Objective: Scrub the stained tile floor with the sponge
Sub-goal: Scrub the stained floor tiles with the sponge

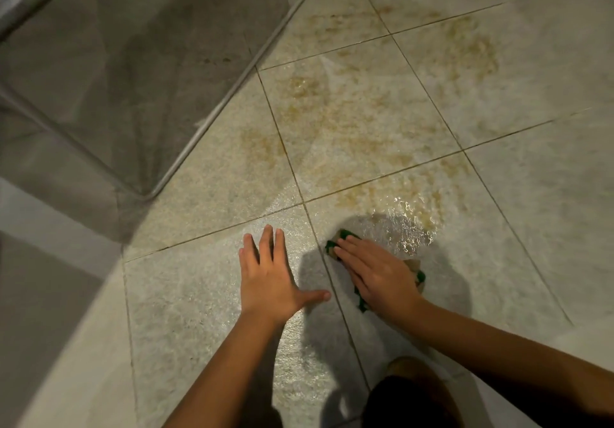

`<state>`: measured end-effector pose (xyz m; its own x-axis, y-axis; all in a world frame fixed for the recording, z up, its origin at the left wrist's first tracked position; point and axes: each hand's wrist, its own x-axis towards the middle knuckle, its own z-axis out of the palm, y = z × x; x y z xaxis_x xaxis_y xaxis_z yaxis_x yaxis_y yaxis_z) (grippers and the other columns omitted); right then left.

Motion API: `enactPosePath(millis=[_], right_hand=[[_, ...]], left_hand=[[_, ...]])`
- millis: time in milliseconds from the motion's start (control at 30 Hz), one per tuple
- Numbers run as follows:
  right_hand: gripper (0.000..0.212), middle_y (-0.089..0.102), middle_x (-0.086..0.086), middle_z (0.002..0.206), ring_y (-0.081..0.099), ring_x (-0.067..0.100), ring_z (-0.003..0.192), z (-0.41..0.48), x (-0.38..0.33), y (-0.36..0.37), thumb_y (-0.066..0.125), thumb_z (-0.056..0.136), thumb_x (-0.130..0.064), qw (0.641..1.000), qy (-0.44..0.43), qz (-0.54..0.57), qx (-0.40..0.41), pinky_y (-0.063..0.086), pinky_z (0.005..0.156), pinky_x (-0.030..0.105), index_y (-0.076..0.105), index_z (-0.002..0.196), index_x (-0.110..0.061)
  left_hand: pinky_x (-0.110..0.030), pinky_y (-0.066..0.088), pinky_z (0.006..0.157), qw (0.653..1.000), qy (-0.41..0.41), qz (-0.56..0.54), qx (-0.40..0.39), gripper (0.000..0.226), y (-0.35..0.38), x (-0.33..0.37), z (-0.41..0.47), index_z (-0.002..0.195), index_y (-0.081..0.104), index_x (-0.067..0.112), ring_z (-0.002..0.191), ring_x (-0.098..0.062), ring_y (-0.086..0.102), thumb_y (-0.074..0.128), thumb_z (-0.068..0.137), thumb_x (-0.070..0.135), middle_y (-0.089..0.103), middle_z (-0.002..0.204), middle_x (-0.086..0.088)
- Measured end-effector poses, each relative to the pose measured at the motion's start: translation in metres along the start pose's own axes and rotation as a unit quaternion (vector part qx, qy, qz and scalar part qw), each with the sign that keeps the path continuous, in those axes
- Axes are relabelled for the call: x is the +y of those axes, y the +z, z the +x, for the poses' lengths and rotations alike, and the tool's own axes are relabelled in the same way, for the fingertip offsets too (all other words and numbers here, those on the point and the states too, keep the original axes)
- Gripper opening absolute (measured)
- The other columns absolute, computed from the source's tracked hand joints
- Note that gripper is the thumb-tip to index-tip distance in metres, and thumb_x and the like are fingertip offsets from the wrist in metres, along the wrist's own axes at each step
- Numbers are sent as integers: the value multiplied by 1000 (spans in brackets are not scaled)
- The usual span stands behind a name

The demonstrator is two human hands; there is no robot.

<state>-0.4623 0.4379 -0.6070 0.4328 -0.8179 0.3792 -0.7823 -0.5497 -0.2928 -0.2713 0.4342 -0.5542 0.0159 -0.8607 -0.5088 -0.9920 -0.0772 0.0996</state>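
A green and tan sponge point(417, 272) lies flat on the wet tile floor point(199, 294). My right hand point(375, 273) presses down on it with straight fingers, covering most of it. My left hand point(270, 278) rests flat on the tile just left of a grout line, fingers spread. Yellow-brown stains point(352, 121) spread over several tiles beyond the sponge. A shiny puddle of water point(408, 225) sits just past my right hand.
A glass panel with a metal frame point(229, 92) runs diagonally at the upper left, its corner reaching the floor. A grey wall base point(50, 228) lies on the left. My knee point(415, 391) shows at the bottom edge.
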Motion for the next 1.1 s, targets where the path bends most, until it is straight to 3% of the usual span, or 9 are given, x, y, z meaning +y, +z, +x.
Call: enactPosePath(millis=[167,433,567,733,1000,1100], right_hand=[[29,68,10,111,64,24,103,27,10,7,54,85,-16,998,-47,33,-18,51,89,36,68,109,-5],[30,66,13,112,64,25,104,-11,32,-21,50,86,-14,999,50,-7,21,46,95,38,68,107,-2],[28,67,11,112,62,22,106,-21,20,-20,52,85,-15,999,31,-4,11,39,100,32,70,105,-4],[29,65,8,116,59,20,111,-38,34,-30,51,88,-15,1000,-4,10,-24,44,98,35,69,110,-6],[31,66,11,112,63,23,104,-38,63,-39,49,88,-15,987,152,-38,43,44,97,31,66,110,-2],[32,67,11,111,63,24,104,-20,53,-26,48,87,-15,984,165,-26,55,46,95,34,67,109,-2]], left_hand=[[-46,-2,119,1000,-4,-27,-3,134,-2,1,-2,150,-12,15,142,-35,-20,52,57,87,-16,158,-2],[-47,0,119,999,45,1,27,123,-7,18,1,151,-3,16,143,-35,-12,52,63,84,-9,158,-3],[-48,-5,116,998,60,7,12,128,-3,32,9,150,-9,15,143,-36,-17,53,62,83,-16,158,-5],[-48,-6,116,999,52,13,-1,129,0,34,11,150,-12,16,142,-36,-21,52,61,85,-21,157,-5],[-48,-6,116,999,49,4,-8,130,-2,36,12,150,-11,17,142,-35,-21,51,60,86,-21,157,-3],[-48,-6,116,999,52,13,-7,127,-2,35,11,150,-11,16,142,-35,-20,47,61,86,-21,157,-3]])
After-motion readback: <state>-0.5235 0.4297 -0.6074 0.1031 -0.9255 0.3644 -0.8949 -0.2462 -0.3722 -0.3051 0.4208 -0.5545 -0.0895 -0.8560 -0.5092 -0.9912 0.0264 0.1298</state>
